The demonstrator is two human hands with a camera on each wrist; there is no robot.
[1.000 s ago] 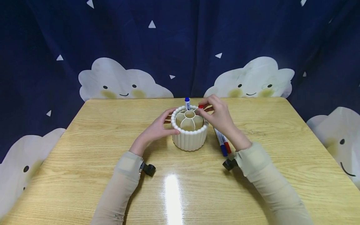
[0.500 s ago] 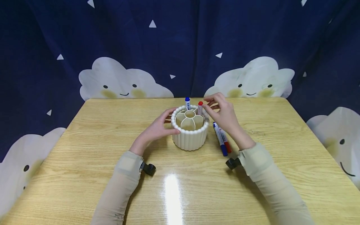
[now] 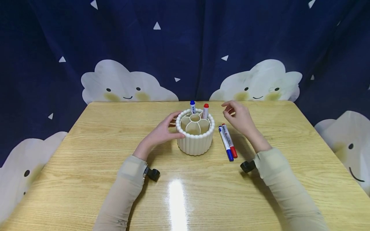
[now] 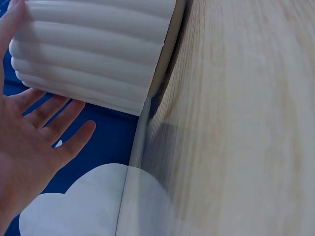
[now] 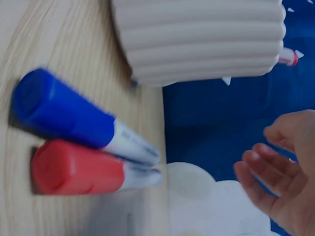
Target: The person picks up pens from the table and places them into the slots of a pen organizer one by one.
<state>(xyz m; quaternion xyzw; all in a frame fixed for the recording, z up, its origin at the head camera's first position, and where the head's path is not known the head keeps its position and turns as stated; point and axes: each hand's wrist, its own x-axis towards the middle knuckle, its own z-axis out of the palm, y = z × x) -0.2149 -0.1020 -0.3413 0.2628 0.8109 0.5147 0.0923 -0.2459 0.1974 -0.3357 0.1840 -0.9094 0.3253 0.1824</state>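
A cream fluted pen holder (image 3: 194, 144) with petal-shaped compartments stands mid-table. My left hand (image 3: 160, 131) grips its left side, thumb in front and fingers behind; in the left wrist view those fingers (image 4: 54, 115) reach along its ribbed wall. A blue-capped marker (image 3: 193, 107) and a red-capped marker (image 3: 205, 111) stand upright in back compartments. Right of the holder, my right hand (image 3: 239, 117) hovers with loosely bent fingers and nothing between them. Below it a blue marker (image 3: 225, 142) and a red marker (image 3: 230, 141) lie side by side, caps toward me.
The wooden table (image 3: 115, 134) ends at a dark blue curtain (image 3: 185, 41) printed with white clouds. Black wrist cameras sit on both cuffs, the right one (image 3: 248, 166) beside the lying markers' cap ends.
My right hand has let go of the red-capped marker at the holder's back and drawn away to the right, uncovering more of both lying markers. The left hand stays on the holder.
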